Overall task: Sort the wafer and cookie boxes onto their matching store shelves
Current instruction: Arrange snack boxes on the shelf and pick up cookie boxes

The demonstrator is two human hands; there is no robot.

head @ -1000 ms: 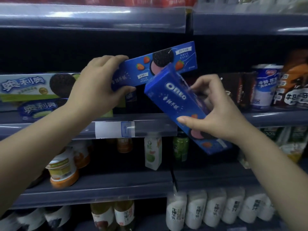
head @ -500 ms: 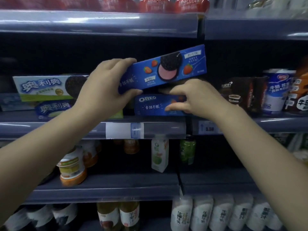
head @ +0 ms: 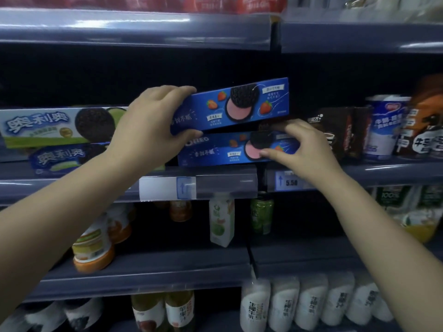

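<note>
Two blue strawberry cookie boxes are at the middle shelf (head: 215, 185). My left hand (head: 148, 130) grips the left end of the upper box (head: 239, 104), held tilted in the air just above the other. The lower box (head: 215, 152) lies flat on the shelf with its front facing me. My right hand (head: 302, 149) holds its right end, fingers over the top and thumb on the front. To the left, two green-flavour cookie boxes (head: 48, 128) are stacked on the same shelf.
Dark brown cartons (head: 340, 133) and milk-tea cups (head: 383, 130) stand right of the boxes. A price tag (head: 290, 182) sits on the shelf rail. Drinks and jars (head: 93, 245) fill the shelf below, white bottles (head: 309, 305) the lowest. Red packs line the top shelf.
My right hand brought its blue box from a steep tilt in the air down flat onto the shelf and slid it in. My left hand kept the upper box raised.
</note>
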